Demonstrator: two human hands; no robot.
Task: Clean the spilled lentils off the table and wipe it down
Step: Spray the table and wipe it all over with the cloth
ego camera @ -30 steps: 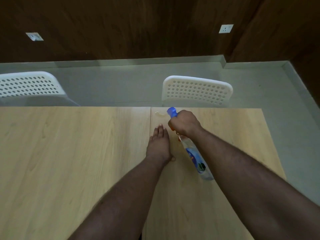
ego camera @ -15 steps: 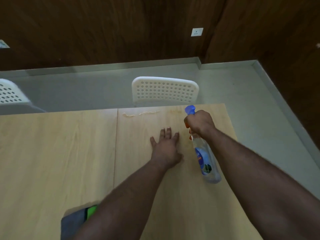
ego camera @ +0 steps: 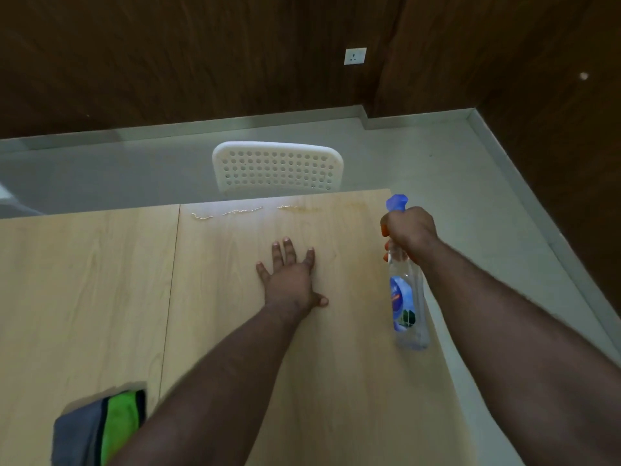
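While the left hand lies flat, fingers spread, on the worktop, the right hand grips a spray bottle and should aim at the wet streaks near the far edge; no lentils visible.

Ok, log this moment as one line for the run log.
phase: spraying | right hand: grips spray bottle | left hand: flat on table | cloths: untouched | lentils: none visible

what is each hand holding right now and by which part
The right hand grips the clear plastic spray bottle with a blue nozzle at its neck, just under the nozzle. The left hand holds nothing, lying flat on the light wooden table.
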